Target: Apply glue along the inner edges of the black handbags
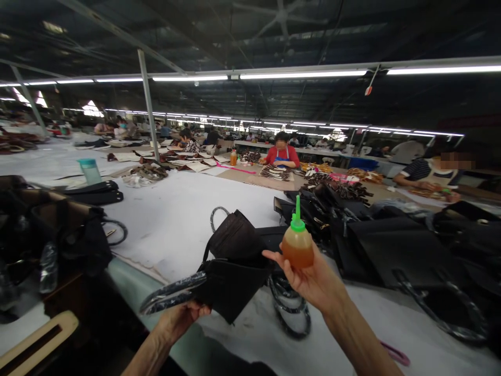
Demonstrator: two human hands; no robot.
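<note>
My right hand [313, 279] holds up a small squeeze bottle [297, 244] of amber liquid with a green nozzle cap pointing upward. The fingers curl round its lower half. My left hand [183, 315] grips the lower edge of a black handbag [235, 271] at the near edge of the white table [176, 219]. The bag's wrapped handle [174, 293] sticks out to the left above that hand. The bag's top flap stands open behind the bottle.
More black bags [391, 250] are piled to the right, dark bags [58, 230] on the left. A teal cup [90, 171] stands far left. A person in red [282, 154] and another in stripes [422, 172] work at the far side.
</note>
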